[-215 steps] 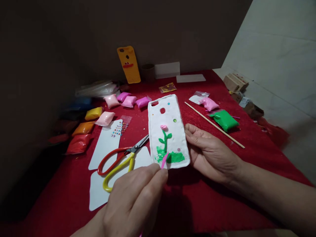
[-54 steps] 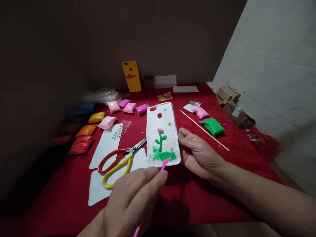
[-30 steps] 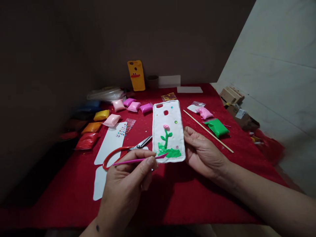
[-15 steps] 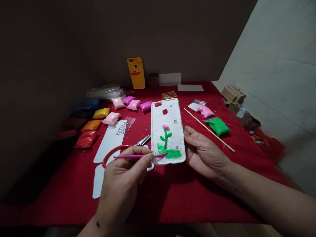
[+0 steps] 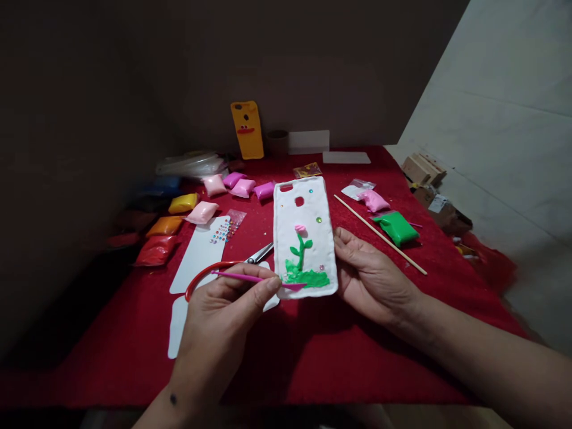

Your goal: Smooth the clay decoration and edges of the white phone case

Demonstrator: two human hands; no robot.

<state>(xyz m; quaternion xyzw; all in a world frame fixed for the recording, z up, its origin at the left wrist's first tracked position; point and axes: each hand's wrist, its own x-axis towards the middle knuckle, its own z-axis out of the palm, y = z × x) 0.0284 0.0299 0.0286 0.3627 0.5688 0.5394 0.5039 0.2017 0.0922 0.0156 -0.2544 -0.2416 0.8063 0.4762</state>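
My right hand grips the right edge of a white phone case, holding it upright above the table. On its face are a pink flower, a green clay stem with leaves, a green patch along the bottom and a few small gems. Between the thumb and fingers of my left hand is a pink clay modelling tool. Its flat tip lies over the lower edge of the case, at the green clay; whether it touches I cannot tell. Red-handled scissors lie behind my left hand, partly hidden.
Several clay packets, among them a red one, lie on the left of the red cloth. To the right are a wooden stick and a green clay packet. A yellow phone case stands at the back. White sheets lie left.
The tool in my left hand has tilted, its tip now lower and slightly further right along the bottom of the case. My right hand still holds the case in nearly the same place.
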